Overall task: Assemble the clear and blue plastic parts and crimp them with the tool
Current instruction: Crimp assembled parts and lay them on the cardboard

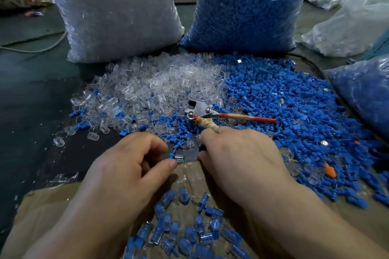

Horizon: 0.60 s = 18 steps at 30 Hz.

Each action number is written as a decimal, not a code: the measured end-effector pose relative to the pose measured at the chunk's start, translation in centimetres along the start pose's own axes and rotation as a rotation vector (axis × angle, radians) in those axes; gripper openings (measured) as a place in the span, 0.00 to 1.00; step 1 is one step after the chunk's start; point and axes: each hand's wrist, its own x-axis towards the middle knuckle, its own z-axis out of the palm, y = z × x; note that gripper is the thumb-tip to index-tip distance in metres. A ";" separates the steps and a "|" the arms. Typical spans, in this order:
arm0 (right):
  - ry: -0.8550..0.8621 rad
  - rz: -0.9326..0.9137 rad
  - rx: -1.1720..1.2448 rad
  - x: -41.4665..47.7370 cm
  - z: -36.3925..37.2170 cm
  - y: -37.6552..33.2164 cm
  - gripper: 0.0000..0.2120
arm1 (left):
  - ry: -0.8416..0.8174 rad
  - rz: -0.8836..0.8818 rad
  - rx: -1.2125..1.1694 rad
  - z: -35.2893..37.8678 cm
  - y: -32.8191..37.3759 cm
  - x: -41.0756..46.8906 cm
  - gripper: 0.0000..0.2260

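Note:
A heap of clear plastic parts [151,86] lies on the table beside a wide heap of blue plastic parts [284,103]. My left hand [130,162] pinches a small clear part with a blue part in it [177,156] between thumb and fingers. My right hand [237,153] grips the cloth-wrapped lower handle of the crimping tool [200,112]. The tool's metal jaws point left over the heaps, and its red upper handle [250,118] sticks out to the right. The two hands are close together, with the joined part between them.
A bag of clear parts [113,10] and a bag of blue parts [248,6] stand behind the heaps. Another blue-filled bag [362,90] lies at the right. Several joined blue-and-clear pieces [185,231] sit on brown cardboard [42,206] near me. A cable [37,48] runs at far left.

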 end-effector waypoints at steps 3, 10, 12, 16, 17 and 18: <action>0.008 0.004 -0.013 0.1 -0.1 -0.1 0.12 | -0.060 0.041 0.074 0.8 -0.2 0.4 0.17; -0.037 -0.019 0.012 -0.3 -0.8 -0.3 0.10 | -0.121 0.104 0.168 0.9 0.6 0.6 0.22; -0.055 -0.028 0.025 -0.4 -0.8 -0.2 0.11 | -0.148 0.139 0.178 0.9 0.6 0.7 0.18; -0.039 -0.061 0.106 -0.6 -0.5 -0.4 0.12 | -0.150 0.136 0.135 0.9 0.2 0.8 0.16; -0.017 -0.076 0.146 -0.6 -0.4 -0.5 0.10 | -0.141 0.127 0.119 1.0 0.2 0.8 0.17; 0.015 -0.099 0.187 -0.7 -0.3 -0.6 0.08 | -0.134 0.120 0.103 1.1 0.2 0.9 0.17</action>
